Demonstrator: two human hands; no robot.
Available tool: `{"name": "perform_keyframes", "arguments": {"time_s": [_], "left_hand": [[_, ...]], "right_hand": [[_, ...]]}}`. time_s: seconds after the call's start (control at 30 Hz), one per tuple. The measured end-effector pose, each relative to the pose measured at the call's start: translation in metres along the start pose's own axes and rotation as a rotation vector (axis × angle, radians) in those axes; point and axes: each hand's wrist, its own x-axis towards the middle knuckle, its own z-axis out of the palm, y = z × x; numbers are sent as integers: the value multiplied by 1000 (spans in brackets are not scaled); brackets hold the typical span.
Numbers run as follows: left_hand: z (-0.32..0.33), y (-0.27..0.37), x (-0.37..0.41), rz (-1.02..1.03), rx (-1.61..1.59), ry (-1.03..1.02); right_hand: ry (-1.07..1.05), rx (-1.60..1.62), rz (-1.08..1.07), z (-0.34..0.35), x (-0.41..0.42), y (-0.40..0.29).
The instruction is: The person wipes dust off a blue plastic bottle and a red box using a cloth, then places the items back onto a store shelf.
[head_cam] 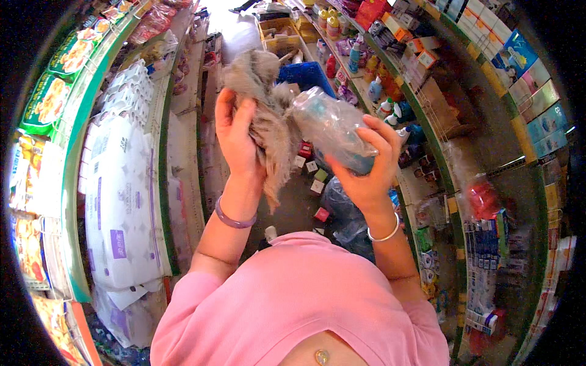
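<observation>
A crumpled grey-brown cloth [270,132] hangs from my left hand [238,137], whose thumb and fingers pinch it. My right hand [371,164] grips a plastic-wrapped package [334,123] with something bluish-green inside. The package is tilted, and its left end is close to the cloth; whether they touch, I cannot tell. Both hands are raised in front of my chest, above the aisle floor. What exactly the wrapping holds is not clear.
Shelves line both sides of the narrow aisle. White packs of tissue rolls [121,206] fill the left shelf; bottles [355,57] stand on the right one. Small boxes [317,186] and a dark plastic bag [343,206] lie on the floor. Ahead are a blue crate [306,75] and yellow bins [277,29].
</observation>
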Motion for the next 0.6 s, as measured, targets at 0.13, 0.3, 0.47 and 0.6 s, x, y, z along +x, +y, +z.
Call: {"name": "perform_keyframes", "arguments": {"time_s": [0.13, 0.3, 0.47, 0.6], "left_hand": [[8, 18, 0, -11, 15, -2], [28, 5, -36, 438, 617, -554], [31, 13, -47, 561, 656, -697], [27, 15, -75, 329, 235, -1220]], "right_hand": [[39, -114, -129, -8, -2, 9], [32, -108, -233, -6, -4, 14], [0, -113, -184, -9, 0, 22], [-19, -67, -88, -1, 2, 33]]}}
